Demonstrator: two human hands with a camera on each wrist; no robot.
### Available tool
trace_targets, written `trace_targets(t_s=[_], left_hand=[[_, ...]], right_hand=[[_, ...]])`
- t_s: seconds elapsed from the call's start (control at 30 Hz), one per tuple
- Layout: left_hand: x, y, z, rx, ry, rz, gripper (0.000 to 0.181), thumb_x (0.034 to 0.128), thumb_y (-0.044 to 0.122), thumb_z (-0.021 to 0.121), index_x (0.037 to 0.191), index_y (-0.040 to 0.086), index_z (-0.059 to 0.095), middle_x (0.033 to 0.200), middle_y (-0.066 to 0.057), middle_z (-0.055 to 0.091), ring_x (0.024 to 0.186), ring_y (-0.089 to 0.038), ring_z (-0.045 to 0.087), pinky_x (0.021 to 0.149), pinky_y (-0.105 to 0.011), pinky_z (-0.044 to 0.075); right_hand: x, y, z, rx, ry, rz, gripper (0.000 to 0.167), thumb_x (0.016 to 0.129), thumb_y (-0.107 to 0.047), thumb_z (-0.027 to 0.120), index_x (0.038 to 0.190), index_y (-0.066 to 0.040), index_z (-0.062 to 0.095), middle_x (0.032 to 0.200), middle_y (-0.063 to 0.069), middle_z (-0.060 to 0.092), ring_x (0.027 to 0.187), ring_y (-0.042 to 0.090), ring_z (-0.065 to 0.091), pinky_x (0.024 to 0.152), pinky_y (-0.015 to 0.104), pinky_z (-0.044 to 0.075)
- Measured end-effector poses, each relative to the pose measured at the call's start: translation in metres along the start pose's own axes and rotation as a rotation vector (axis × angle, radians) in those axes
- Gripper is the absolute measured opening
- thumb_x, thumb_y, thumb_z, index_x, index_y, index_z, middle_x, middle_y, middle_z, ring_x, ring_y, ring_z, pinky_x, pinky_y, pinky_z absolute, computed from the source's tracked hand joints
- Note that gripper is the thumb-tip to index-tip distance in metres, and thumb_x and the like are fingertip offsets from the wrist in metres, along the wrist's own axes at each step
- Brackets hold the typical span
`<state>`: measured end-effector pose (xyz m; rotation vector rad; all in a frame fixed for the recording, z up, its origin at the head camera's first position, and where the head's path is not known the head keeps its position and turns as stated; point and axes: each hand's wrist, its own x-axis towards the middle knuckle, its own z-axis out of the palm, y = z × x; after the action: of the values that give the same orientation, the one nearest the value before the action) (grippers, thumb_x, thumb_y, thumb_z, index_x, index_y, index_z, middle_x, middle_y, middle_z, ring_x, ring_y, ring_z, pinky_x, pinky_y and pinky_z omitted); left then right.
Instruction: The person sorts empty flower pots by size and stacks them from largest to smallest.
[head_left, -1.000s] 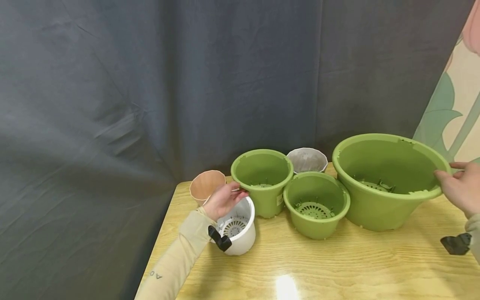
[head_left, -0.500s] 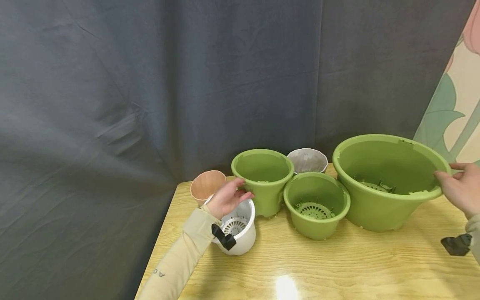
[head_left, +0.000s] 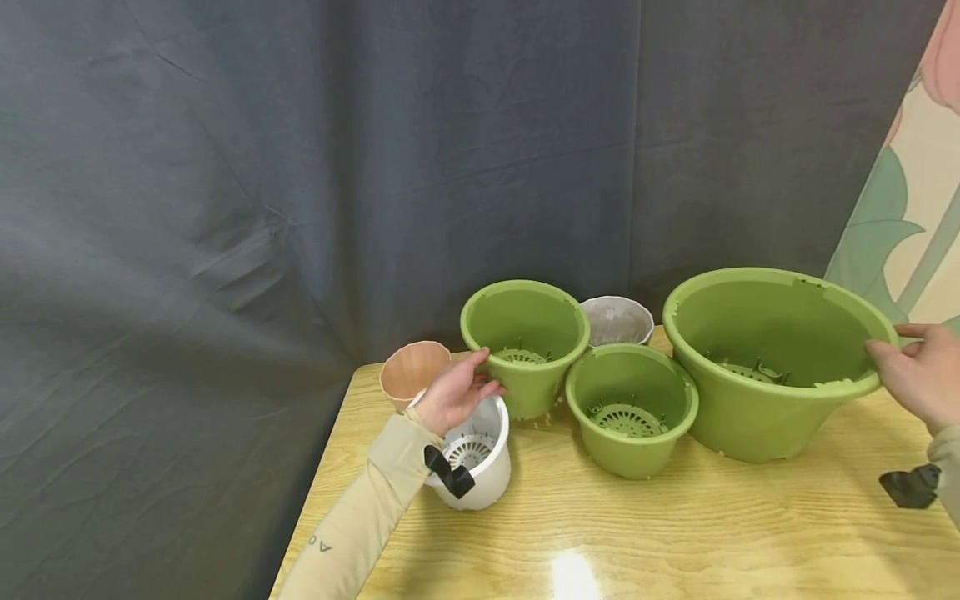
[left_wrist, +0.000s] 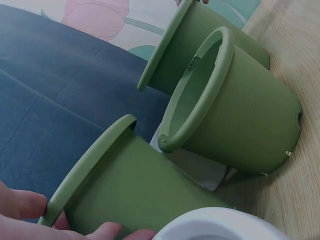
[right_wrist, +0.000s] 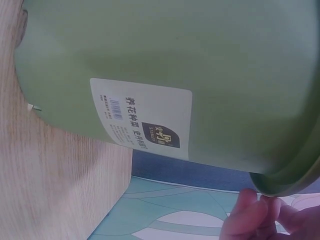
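Observation:
My left hand [head_left: 454, 392] grips the near-left rim of a medium green flowerpot [head_left: 536, 392], thumb over the rim and fingers against the outer wall. That pot tips toward me, showing its slotted bottom. At the far right, my right hand [head_left: 926, 371] pinches the rim of the large green flowerpot [head_left: 757, 425], which stands on the table; its paper label [right_wrist: 145, 120] shows in the right wrist view. Between these two stands a smaller green flowerpot [head_left: 633, 454]. Below my left hand is a white flowerpot [head_left: 491, 483], partly hidden by that hand and wrist.
An orange faceted pot [head_left: 412, 371] stands at the table's back left. A grey faceted pot [head_left: 618, 321] is partly hidden behind the green ones. The wooden table [head_left: 675, 542] ends at its left edge, and a dark curtain [head_left: 487, 150] hangs behind.
My left hand let its fingers come off the medium green pot's rim, then took hold again. That pot has tipped toward me and shifted slightly back. My right hand stays on the large pot.

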<state>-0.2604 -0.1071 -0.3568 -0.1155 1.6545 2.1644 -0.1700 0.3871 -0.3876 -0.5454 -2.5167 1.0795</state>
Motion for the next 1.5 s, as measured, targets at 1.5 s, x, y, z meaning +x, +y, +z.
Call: trace_targets(t_s=[1.5], left_hand=[[-0.019, 0.037, -0.008, -0.117, -0.161, 0.122, 0.035, 0.1019, 0.008, 0.042, 0.134, -0.005, 0.045, 0.115, -0.013, 0.060, 0.109, -0.021, 0.060, 0.100, -0.030, 0.050]], right_hand=[[0.000, -0.005, 0.001, 0.018, -0.023, 0.003, 0.061, 0.096, -0.014, 0.034, 0.137, 0.028, 0.017, 0.066, 0.019, 0.059, 0.044, -0.001, 0.046, 0.041, 0.024, 0.045]])
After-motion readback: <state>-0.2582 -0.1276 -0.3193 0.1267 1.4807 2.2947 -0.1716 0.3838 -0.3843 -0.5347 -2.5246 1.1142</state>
